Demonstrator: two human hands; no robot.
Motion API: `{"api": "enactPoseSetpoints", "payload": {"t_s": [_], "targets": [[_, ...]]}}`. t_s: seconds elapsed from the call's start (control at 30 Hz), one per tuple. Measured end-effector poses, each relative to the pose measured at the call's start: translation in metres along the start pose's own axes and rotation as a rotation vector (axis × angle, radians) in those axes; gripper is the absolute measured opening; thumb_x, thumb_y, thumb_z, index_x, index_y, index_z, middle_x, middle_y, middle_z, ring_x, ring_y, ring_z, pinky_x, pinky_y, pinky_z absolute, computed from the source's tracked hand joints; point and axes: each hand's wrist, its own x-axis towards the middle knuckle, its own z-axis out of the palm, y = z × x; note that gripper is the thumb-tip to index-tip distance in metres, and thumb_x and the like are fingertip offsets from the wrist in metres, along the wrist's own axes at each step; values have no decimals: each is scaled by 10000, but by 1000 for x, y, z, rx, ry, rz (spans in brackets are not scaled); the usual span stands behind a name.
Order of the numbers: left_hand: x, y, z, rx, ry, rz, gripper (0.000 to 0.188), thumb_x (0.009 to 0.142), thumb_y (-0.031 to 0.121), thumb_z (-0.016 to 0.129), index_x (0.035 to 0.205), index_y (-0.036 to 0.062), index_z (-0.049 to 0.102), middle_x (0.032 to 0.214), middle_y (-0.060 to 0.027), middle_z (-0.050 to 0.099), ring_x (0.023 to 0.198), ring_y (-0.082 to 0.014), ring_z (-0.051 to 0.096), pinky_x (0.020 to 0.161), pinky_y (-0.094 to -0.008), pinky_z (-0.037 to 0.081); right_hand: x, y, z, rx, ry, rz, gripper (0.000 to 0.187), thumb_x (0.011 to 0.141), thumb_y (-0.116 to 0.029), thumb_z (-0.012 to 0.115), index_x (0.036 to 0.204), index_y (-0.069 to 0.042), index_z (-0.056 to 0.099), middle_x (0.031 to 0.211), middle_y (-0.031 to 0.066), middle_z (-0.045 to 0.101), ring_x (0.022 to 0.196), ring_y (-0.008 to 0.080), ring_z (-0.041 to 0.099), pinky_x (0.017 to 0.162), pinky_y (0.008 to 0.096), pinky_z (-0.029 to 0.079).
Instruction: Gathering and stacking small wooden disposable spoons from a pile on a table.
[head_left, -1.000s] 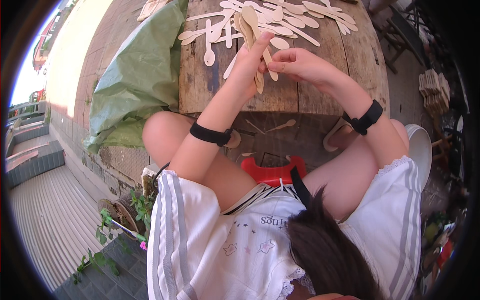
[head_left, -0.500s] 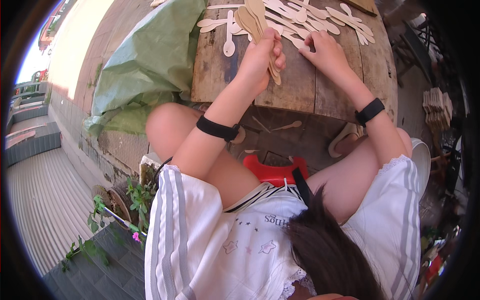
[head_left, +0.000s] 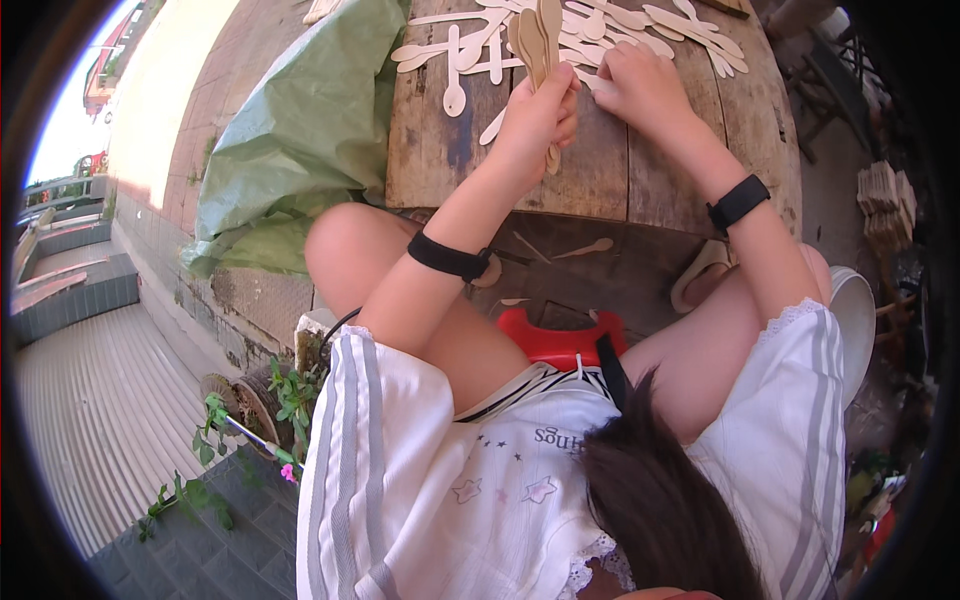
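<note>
The largest thing is the worktop [head_left: 450,185], made of old wooden planks with dark stains. Along the left side of the worktop hangs a green plastic sheet [head_left: 290,130], wrinkled. Below the near edge of the worktop there is a red plastic stool [head_left: 555,345]. On the far part of the worktop lies a loose pile of pale wooden spoons [head_left: 595,25], crossing one another in many directions. The left hand [head_left: 540,120] is above the near half of the worktop, closed around a bundle of wooden spoons [head_left: 533,45], with the bowls pointing to the far side of the worktop. The right hand [head_left: 642,90] is over the worktop's middle, its fingers bent at the pile's near edge; I cannot tell if it grips a spoon. The smallest is a single wooden spoon [head_left: 454,100], lying at the worktop's left part.
</note>
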Motion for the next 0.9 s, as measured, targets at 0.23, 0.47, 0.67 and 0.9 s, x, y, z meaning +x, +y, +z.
{"api": "enactPoseSetpoints", "payload": {"t_s": [0.23, 0.47, 0.67, 0.9], "targets": [[8, 10, -6, 239, 177, 154, 258, 933, 316, 520, 849, 73, 517, 619, 60, 371, 466, -37, 289, 474, -224, 269, 7, 26, -58, 250, -240, 302, 149, 754, -171, 626, 861, -67, 620, 809, 61, 629, 768, 233, 606, 686, 314, 470], [9, 10, -4, 531, 123, 325, 382, 930, 387, 488, 927, 55, 675, 748, 9, 562, 628, -49, 429, 575, -221, 366, 17, 8, -104, 1016, -358, 384, 126, 757, -115, 729, 773, -18, 650, 792, 18, 637, 685, 101, 571, 658, 232, 450], [3, 3, 10, 288, -175, 168, 473, 961, 446, 419, 1165, 43, 558, 815, -13, 571, 716, -112, 511, 726, -268, 438, 14, -15, -90, 721, -105, 144, 244, 712, -208, 779, 876, -80, 651, 1004, 58, 497, 1004, 197, 483, 873, 318, 389], [0, 11, 6, 190, -312, -35, 378, 975, 453, 373, 970, 93, 489, 658, 28, 395, 489, -64, 359, 515, -234, 354, 15, -3, -58, 774, 112, 227, 285, 727, -218, 757, 925, -65, 622, 975, 47, 526, 921, 167, 516, 805, 315, 427]]}}
